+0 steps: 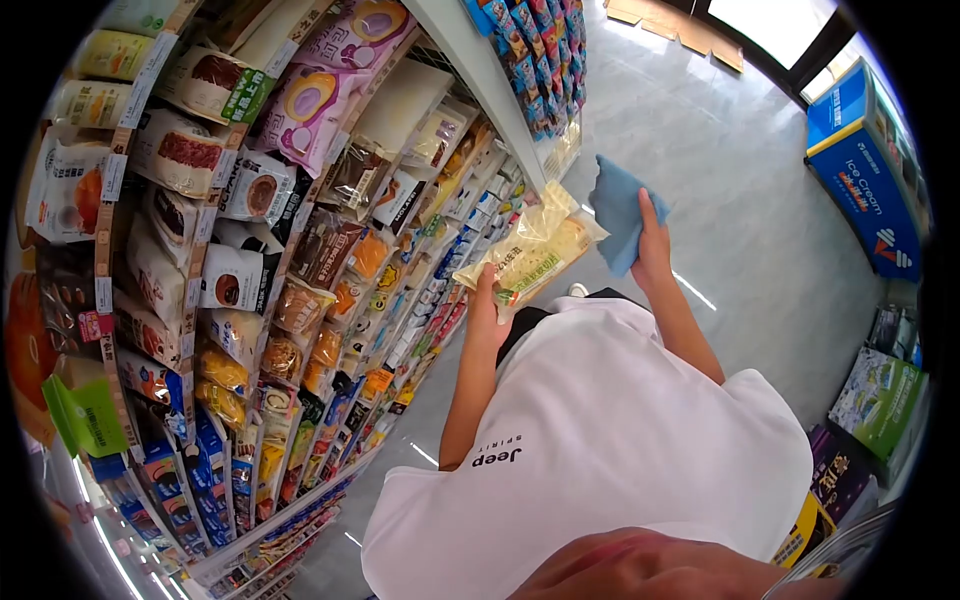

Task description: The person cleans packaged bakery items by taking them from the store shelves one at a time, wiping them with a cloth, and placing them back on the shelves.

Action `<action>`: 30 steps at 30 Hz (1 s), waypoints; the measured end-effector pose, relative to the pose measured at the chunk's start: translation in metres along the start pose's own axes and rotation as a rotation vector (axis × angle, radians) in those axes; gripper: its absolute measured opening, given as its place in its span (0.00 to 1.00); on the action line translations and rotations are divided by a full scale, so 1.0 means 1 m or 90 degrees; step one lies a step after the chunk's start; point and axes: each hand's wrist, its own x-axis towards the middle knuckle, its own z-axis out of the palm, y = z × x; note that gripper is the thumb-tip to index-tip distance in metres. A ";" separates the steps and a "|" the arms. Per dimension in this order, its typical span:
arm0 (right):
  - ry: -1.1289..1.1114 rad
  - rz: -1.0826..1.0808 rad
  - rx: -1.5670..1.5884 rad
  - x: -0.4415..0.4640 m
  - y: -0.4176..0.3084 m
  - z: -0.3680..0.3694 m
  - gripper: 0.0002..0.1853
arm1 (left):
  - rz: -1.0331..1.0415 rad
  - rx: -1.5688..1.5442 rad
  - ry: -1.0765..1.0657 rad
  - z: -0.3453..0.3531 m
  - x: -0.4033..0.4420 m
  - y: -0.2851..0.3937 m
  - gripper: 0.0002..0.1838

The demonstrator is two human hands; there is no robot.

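My left hand (486,305) grips the near end of a packaged bread (535,255) in a clear wrapper with green and yellow print. The wrapper's far end is crumpled and sticks up. In my right hand (652,245) is a blue cloth (622,215), pinched at its right side and hanging down beside the package. A narrow gap shows between the cloth and the wrapper. Both hands are held out in front of my white shirt (620,430), over the grey floor.
Tall shelves (215,190) of packaged breads and snacks run along my left. Small blue packets (530,65) hang at the shelf end. A blue ice cream freezer (860,170) stands at the right, with a green box (880,400) nearer me. Flattened cardboard (680,30) lies by the door.
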 end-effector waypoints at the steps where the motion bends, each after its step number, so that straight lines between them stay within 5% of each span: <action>1: -0.011 -0.022 -0.068 -0.002 -0.003 0.000 0.30 | 0.012 0.017 -0.012 0.001 -0.001 0.000 0.25; 5: -0.153 -0.020 -0.225 -0.015 0.002 0.008 0.24 | 0.031 0.187 -0.135 0.028 -0.006 0.006 0.33; 8: -0.175 -0.002 -0.254 -0.025 0.001 0.017 0.21 | 0.006 0.053 -0.188 0.032 -0.004 0.006 0.34; 13: -0.119 0.060 -0.102 -0.026 0.005 0.012 0.20 | 0.007 0.138 -0.142 0.041 -0.006 0.013 0.35; 19: -0.165 -0.056 -0.274 -0.021 0.011 0.001 0.18 | 0.012 0.199 -0.109 0.044 -0.004 0.014 0.37; 22: -0.078 -0.056 -0.183 -0.021 0.007 0.011 0.17 | 0.021 0.164 -0.076 0.049 -0.006 0.019 0.37; 27: -0.018 0.043 -0.059 -0.016 0.014 0.011 0.16 | -0.060 0.128 0.077 0.058 -0.010 0.038 0.35; 30: -0.018 0.093 -0.030 -0.013 0.016 0.010 0.16 | -0.064 0.085 0.023 0.044 -0.003 0.034 0.36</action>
